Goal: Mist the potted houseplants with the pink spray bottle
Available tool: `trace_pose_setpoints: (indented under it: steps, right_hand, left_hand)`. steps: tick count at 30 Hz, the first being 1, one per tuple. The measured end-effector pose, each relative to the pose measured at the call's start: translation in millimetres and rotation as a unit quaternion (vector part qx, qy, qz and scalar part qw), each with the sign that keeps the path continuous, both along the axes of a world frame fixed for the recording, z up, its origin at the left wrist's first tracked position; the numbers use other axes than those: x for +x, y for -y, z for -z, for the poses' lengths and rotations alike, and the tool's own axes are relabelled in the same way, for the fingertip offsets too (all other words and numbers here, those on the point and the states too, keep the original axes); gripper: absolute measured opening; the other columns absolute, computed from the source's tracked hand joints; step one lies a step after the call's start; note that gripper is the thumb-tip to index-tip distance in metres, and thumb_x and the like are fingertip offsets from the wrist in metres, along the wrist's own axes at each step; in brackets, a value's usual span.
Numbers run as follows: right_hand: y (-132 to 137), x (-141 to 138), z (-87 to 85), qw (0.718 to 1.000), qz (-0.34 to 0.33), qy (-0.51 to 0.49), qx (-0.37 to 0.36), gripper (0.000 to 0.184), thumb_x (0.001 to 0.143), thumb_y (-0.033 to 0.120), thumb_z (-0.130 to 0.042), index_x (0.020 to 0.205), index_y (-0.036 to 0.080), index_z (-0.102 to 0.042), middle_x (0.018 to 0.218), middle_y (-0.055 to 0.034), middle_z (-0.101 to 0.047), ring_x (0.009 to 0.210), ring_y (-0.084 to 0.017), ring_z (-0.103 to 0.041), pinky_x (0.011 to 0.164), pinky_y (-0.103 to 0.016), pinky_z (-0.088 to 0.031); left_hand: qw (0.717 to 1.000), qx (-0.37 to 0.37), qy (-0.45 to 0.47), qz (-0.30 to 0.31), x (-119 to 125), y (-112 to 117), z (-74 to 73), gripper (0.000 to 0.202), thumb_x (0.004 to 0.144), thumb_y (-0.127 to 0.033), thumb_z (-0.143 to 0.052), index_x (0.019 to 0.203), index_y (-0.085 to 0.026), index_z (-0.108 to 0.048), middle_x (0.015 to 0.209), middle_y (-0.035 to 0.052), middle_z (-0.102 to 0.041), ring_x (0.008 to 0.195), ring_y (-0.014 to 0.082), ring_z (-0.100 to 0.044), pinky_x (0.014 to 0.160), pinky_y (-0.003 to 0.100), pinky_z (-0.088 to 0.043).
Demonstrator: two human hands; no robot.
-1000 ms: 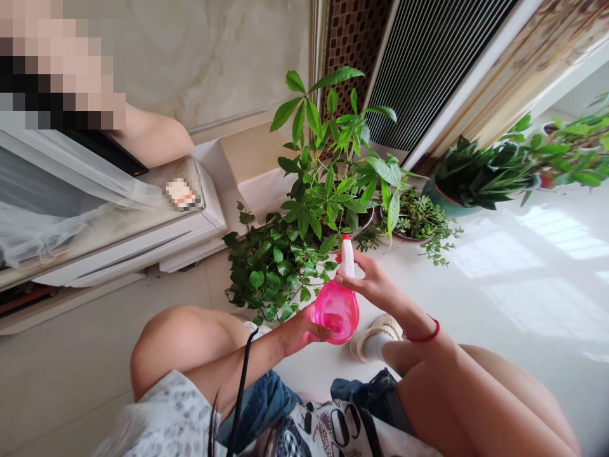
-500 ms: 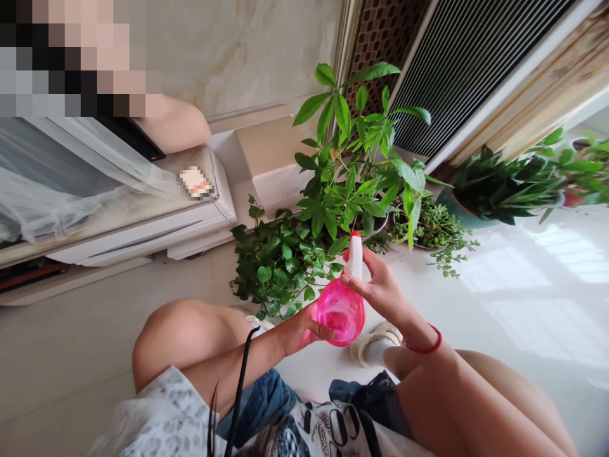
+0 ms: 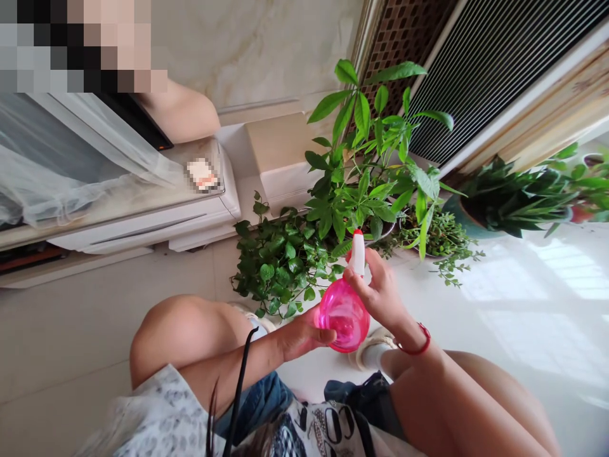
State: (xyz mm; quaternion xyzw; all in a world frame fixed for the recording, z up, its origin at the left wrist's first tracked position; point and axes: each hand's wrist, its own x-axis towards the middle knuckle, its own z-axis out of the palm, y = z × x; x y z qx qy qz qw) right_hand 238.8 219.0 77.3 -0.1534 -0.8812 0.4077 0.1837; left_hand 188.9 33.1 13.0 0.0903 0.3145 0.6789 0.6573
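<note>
- I take the bottle [image 3: 345, 315] as my clock centre; it is pink and sits between both hands.
- At 8 o'clock I see the left hand [image 3: 304, 335] cupping the bottle's side, thumb across its lower front.
- At 1 o'clock I have the right hand [image 3: 378, 285] wrapped around the white spray head [image 3: 359, 254]; I cannot tell how far the trigger is pressed.
- The spray head's red tip points toward 12, where the tall plant [image 3: 364, 190] stands; I cannot tell whether they touch.
- A leafy vine [image 3: 280, 263] spreads at 10, near the left hand.
- At 2 I see a small plant [image 3: 438, 235], then a spiky plant [image 3: 514, 197] in a teal pot [image 3: 469, 219].
- A white cabinet [image 3: 190, 219] stands toward 10.
</note>
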Motion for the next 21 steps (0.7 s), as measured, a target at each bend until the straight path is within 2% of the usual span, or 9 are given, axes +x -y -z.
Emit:
trace_pose_setpoints:
  steps: [5, 9, 12, 16, 21]
  right_hand:
    - [1, -1, 3.0, 1.000, 0.000, -0.013, 0.013, 0.043, 0.096, 0.064, -0.050, 0.095, 0.023, -0.059, 0.086, -0.0059, -0.062, 0.082, -0.024, -0.055, 0.080, -0.042, -0.046]
    - [-3, 1, 3.7, 0.998, -0.008, -0.046, 0.041, 0.045, 0.097, 0.065, -0.046, 0.103, 0.023, -0.061, 0.089, -0.0060, -0.061, 0.087, -0.026, -0.056, 0.087, -0.046, -0.046]
    - [-5, 3, 1.2, 0.997, 0.001, -0.049, 0.056, 0.042, 0.098, 0.063, -0.044, 0.099, 0.024, -0.060, 0.086, -0.0053, -0.059, 0.084, -0.025, -0.055, 0.084, -0.045, -0.046]
    - [-7, 5, -0.7, 0.997, 0.030, -0.054, 0.050, 0.040, 0.098, 0.062, -0.045, 0.092, 0.024, -0.056, 0.084, -0.0051, -0.060, 0.077, -0.023, -0.054, 0.076, -0.041, -0.044]
    - [-9, 5, -1.8, 0.995, 0.060, -0.069, 0.032, 0.041, 0.097, 0.063, -0.045, 0.095, 0.024, -0.057, 0.087, -0.0065, -0.063, 0.081, -0.024, -0.056, 0.079, -0.043, -0.046]
  left_hand:
    - [0.999, 0.020, -0.029, -0.006, -3, -2, -4.1, 0.093, 0.066, -0.054, -0.094, 0.146, -0.022, -0.057, 0.139, 0.0148, -0.066, 0.130, 0.0316, -0.061, 0.110, 0.040, -0.045]
    - [0.999, 0.000, -0.033, -0.034, -4, -8, -4.5, 0.099, 0.062, -0.041, -0.098, 0.148, -0.022, -0.054, 0.139, 0.0145, -0.066, 0.130, 0.0317, -0.060, 0.111, 0.042, -0.043]
    - [0.999, 0.000, -0.022, -0.036, -3, -11, -5.3, 0.095, 0.064, -0.036, -0.098, 0.147, -0.023, -0.055, 0.140, 0.0135, -0.066, 0.132, 0.0309, -0.060, 0.111, 0.041, -0.043]
    - [0.999, 0.006, -0.038, -0.035, -4, -15, -8.2, 0.091, 0.062, -0.042, -0.098, 0.143, -0.023, -0.060, 0.136, 0.0133, -0.067, 0.129, 0.0313, -0.062, 0.111, 0.041, -0.044]
    - [0.994, -0.023, -0.105, -0.037, -8, -18, -14.2, 0.096, 0.063, -0.050, -0.096, 0.144, -0.020, -0.058, 0.135, 0.0161, -0.067, 0.128, 0.0334, -0.061, 0.112, 0.046, -0.044]
